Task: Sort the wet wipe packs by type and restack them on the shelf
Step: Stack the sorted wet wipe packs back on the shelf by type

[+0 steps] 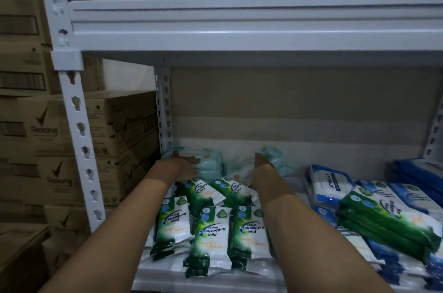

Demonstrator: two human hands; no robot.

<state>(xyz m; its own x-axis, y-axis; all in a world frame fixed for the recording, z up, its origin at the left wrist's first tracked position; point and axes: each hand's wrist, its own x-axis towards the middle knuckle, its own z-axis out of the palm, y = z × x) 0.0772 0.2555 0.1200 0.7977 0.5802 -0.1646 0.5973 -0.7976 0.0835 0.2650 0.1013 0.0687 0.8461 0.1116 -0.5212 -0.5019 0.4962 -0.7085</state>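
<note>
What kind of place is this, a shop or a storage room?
Probably a storage room. A bare metal rack holds many identical wipe packs, and sealed cartons are piled beside it. No price tags or customers are visible.

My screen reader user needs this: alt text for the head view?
Both hands, left hand and right hand, reach to pale teal wipe packs at the back of a white shelf; green pine wipe packs lie in front, blue packs to the right.
</note>
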